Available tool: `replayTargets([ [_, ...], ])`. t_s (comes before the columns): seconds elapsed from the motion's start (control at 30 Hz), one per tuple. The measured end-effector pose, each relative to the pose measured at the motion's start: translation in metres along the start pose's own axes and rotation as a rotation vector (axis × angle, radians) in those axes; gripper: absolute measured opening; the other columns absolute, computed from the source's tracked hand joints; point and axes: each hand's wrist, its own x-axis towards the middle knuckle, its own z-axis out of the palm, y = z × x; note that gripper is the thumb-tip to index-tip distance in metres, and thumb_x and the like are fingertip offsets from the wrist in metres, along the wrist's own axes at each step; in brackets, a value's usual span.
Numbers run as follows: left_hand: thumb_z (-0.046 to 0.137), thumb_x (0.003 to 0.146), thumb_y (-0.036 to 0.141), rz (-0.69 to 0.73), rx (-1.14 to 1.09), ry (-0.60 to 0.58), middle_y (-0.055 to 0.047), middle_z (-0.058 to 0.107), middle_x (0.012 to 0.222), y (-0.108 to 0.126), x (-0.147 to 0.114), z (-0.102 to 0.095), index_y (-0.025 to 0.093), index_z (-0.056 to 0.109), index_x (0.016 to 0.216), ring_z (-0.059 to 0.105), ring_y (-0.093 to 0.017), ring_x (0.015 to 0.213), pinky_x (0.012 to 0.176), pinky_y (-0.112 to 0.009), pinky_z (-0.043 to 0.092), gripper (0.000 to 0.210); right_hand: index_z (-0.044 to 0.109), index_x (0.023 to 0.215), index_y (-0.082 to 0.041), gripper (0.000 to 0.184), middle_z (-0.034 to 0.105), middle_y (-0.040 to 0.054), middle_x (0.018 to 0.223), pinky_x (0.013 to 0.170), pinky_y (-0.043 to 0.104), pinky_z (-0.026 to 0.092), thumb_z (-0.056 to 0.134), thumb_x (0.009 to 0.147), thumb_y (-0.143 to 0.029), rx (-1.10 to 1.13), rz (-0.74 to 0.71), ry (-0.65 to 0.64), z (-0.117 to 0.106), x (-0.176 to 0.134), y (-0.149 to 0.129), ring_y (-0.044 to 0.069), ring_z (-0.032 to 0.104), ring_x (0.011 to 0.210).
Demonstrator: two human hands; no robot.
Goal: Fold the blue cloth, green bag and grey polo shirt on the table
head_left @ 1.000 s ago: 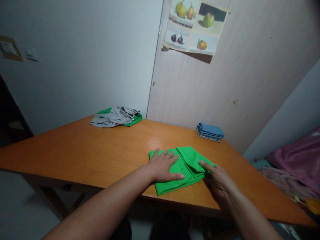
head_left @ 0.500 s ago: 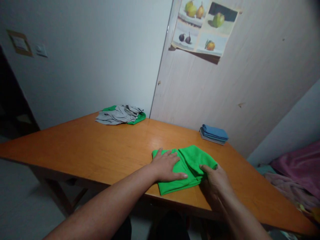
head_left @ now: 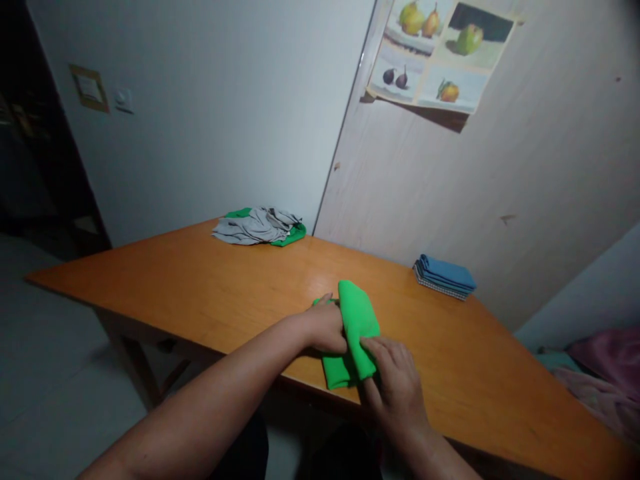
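A folded bright green cloth (head_left: 358,313) lies near the front edge of the table, its right part lifted and folded over to the left. My left hand (head_left: 327,328) rests on the lower layer, one fingertip stretched out at the far side. The raised flap hides most of its other fingers. At the flap's right side, my right hand (head_left: 395,380) is closed on the cloth, with fingers on top and the thumb low near the front edge. Whether the cloth is a garment I cannot tell.
On the wooden table (head_left: 250,287), a crumpled grey and green cloth pile (head_left: 257,227) lies at the back by the wall. A stack of folded blue and checked cloths (head_left: 445,276) sits at the back right. Pink and mauve fabric (head_left: 605,363) is beyond the right edge.
My right hand has moved left, bringing the right part of the green cloth up and over toward my left hand. The view has shifted slightly left.
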Motion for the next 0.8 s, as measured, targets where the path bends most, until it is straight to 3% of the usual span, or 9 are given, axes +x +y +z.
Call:
replayTargets([
  [0.07,0.058,0.086,0.061,0.014,-0.04,0.018,0.001,0.051,0.152,-0.008,-0.015,-0.011,0.039,0.057,0.137,0.042,-0.034,0.141,0.117,-0.056,0.027,0.055,0.059,0.127,-0.024,0.039,0.065,0.0113,0.118,0.089,0.046,0.049,0.052,0.089,-0.016,-0.002,-0.011,-0.022,0.0,0.0,0.001,0.029,0.059,0.106],
  [0.17,0.059,0.084,0.065,-0.048,-0.016,0.011,-0.002,0.041,0.16,-0.017,-0.037,-0.016,0.038,0.053,0.142,0.03,-0.038,0.148,0.118,-0.062,0.02,0.064,0.06,0.126,-0.024,0.039,0.066,0.0112,0.119,0.09,0.047,0.049,0.051,0.088,-0.015,0.009,-0.006,-0.052,-0.003,0.006,0.001,0.029,0.06,0.107],
  [0.33,0.058,0.082,0.071,-0.127,0.034,0.02,-0.007,0.032,0.164,-0.019,-0.052,0.002,0.031,0.042,0.151,0.016,-0.041,0.152,0.119,-0.066,0.016,0.081,0.06,0.124,-0.024,0.04,0.069,0.0091,0.116,0.09,0.046,0.048,0.051,0.087,-0.012,0.027,0.018,0.013,-0.007,0.025,-0.007,0.028,0.062,0.105],
  [0.43,0.061,0.083,0.065,-0.15,-0.003,0.049,-0.008,0.028,0.166,-0.019,-0.053,0.009,0.031,0.035,0.155,0.013,-0.04,0.153,0.119,-0.065,0.017,0.084,0.061,0.123,-0.024,0.041,0.07,0.0081,0.119,0.09,0.046,0.046,0.053,0.085,-0.01,0.018,-0.065,-0.038,-0.006,0.029,-0.016,0.028,0.061,0.108],
  [0.53,0.068,0.079,0.057,-0.105,-0.125,0.115,-0.008,0.034,0.163,-0.024,-0.055,0.006,0.03,0.042,0.152,0.022,-0.04,0.151,0.12,-0.058,0.021,0.082,0.063,0.122,-0.023,0.043,0.071,0.0077,0.122,0.094,0.047,0.044,0.054,0.084,-0.008,0.002,-0.138,-0.124,-0.004,0.022,-0.023,0.029,0.061,0.111],
  [0.63,0.066,0.081,0.039,-0.051,-0.393,0.202,-0.007,0.061,0.14,-0.033,-0.054,-0.001,0.025,0.064,0.13,0.054,-0.032,0.129,0.11,-0.043,0.041,0.051,0.063,0.122,-0.022,0.042,0.07,0.0082,0.125,0.098,0.047,0.042,0.054,0.084,-0.006,-0.013,-0.154,-0.137,-0.004,0.014,-0.024,0.028,0.06,0.115],
  [0.73,0.056,0.087,0.032,-0.228,-0.664,0.436,-0.007,0.071,0.107,-0.042,-0.044,-0.005,0.019,0.069,0.108,0.065,-0.023,0.1,0.091,-0.035,0.052,0.028,0.063,0.121,-0.022,0.039,0.069,0.0084,0.128,0.1,0.046,0.042,0.053,0.087,-0.007,-0.017,-0.171,-0.14,-0.004,0.011,-0.022,0.027,0.06,0.118],
  [0.8,0.056,0.09,0.04,-0.332,-0.761,0.582,-0.009,0.07,0.108,-0.045,-0.034,-0.003,0.019,0.067,0.109,0.064,-0.023,0.101,0.091,-0.036,0.051,0.031,0.062,0.123,-0.022,0.039,0.069,0.0085,0.129,0.101,0.046,0.041,0.053,0.088,-0.008,-0.02,-0.18,-0.145,-0.004,0.01,-0.023,0.027,0.059,0.119],
])
